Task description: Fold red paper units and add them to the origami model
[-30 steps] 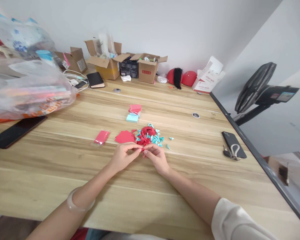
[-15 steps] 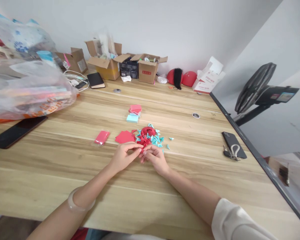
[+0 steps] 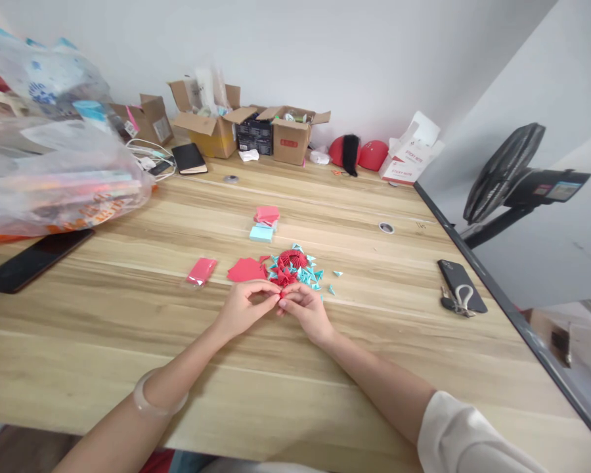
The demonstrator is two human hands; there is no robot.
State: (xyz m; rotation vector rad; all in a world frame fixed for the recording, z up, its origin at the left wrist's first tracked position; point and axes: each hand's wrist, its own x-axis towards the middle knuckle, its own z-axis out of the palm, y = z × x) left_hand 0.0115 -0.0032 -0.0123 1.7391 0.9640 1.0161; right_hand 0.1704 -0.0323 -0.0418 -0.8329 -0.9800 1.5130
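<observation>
Between the fingertips of my left hand (image 3: 249, 307) and my right hand (image 3: 308, 312) is a small red paper piece (image 3: 282, 295), pinched from both sides and mostly covered. Just beyond them lie red folded pieces (image 3: 283, 276) and a red ring of folded paper (image 3: 292, 258). Blue folded triangles (image 3: 311, 277) are scattered around these, with a few lying apart on the right. Flat red paper sheets (image 3: 246, 269) lie left of the pile, and a wrapped red pack (image 3: 201, 271) is farther left. Behind stand stacked red papers (image 3: 266, 214) and a light blue pad (image 3: 261, 233).
Open cardboard boxes (image 3: 290, 141) line the wall. Plastic bags (image 3: 64, 177) bulge over the table's left side, above a dark flat object (image 3: 44, 259). A phone (image 3: 460, 282) with keys lies right, near the table edge and a black fan (image 3: 505, 174).
The red piece and the fingertips around it have shifted very slightly up. The right fingers are drawn in a little closer around it.
</observation>
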